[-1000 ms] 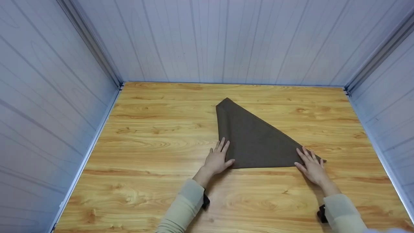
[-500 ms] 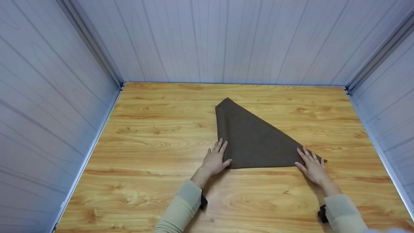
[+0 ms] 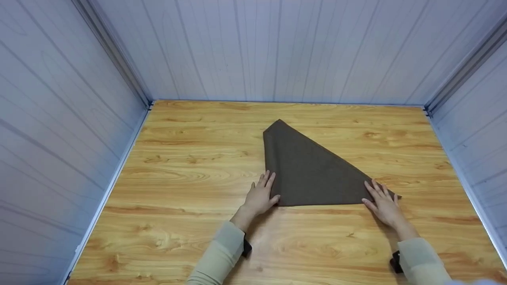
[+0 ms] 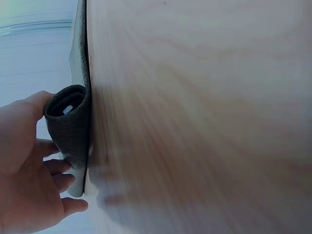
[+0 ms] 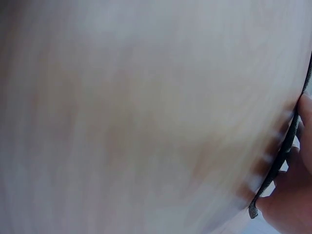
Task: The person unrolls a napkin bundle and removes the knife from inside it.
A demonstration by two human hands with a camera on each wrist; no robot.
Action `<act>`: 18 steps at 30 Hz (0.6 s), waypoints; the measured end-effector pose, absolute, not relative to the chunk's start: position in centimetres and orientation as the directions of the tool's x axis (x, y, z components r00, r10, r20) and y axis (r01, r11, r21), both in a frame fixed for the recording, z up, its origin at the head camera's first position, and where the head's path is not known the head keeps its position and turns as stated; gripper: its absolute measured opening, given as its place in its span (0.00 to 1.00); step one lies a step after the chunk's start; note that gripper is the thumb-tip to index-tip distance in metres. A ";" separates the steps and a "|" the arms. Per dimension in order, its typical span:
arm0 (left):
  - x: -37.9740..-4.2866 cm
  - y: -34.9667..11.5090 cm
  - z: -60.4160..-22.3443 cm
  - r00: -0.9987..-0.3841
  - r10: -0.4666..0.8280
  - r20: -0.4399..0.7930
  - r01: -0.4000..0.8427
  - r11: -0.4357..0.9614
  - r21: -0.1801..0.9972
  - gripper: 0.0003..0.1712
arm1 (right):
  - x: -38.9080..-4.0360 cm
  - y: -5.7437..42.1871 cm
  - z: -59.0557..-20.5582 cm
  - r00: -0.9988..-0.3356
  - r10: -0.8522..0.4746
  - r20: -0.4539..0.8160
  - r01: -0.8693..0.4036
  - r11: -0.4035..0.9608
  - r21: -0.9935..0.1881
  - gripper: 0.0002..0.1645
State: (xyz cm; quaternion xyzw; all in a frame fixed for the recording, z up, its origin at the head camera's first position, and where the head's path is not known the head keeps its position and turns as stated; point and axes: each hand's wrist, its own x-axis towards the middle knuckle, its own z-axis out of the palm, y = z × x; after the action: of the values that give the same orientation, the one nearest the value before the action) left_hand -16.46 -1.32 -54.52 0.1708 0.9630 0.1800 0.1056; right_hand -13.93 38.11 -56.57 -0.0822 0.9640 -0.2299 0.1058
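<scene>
A dark brown cloth (image 3: 313, 170) lies folded into a rough triangle on the wooden surface. Its left side is rolled into a narrow tube, whose round, hollow end (image 4: 68, 105) faces the left wrist view. On the lower part of this roll rests my left hand (image 3: 259, 198), fingers extended forward and thumb at the near edge. My right hand (image 3: 384, 204) lies with spread fingers over the pointed right corner, partly hiding it. From the right wrist view, the cloth shows as a thin dark edge (image 5: 280, 158) under the fingers of that hand.
The wood-grain tabletop (image 3: 178, 170) is bounded by pale panelled walls at the back (image 3: 253, 51), left (image 3: 59, 138) and right (image 3: 479, 118). A small black device (image 3: 246, 248) sits under the left wrist, another (image 3: 395, 262) under the right.
My left hand has shifted slightly left and toward me, and the rolled left side of the cloth has moved left with it. The right hand has stayed almost in place.
</scene>
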 end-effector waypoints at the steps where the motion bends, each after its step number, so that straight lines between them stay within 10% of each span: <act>1: -16.5 -1.4 -54.6 -0.920 0.366 -0.143 0.289 0.877 0.383 0.41 | -13.9 38.1 -56.6 -0.964 -0.208 -0.165 -0.111 0.881 -0.461 0.40; 18: -16.0 -2.4 -54.7 -0.918 0.369 -0.142 0.284 0.865 0.415 0.40 | -14.0 38.1 -56.4 -0.962 -0.211 -0.175 -0.108 0.880 -0.463 0.40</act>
State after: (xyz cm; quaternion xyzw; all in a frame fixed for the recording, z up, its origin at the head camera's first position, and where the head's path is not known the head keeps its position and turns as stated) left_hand -16.01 -2.42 -54.67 0.1702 0.9594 0.1969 0.1088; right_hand -13.96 38.09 -56.39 -0.0828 0.9631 -0.2311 0.1108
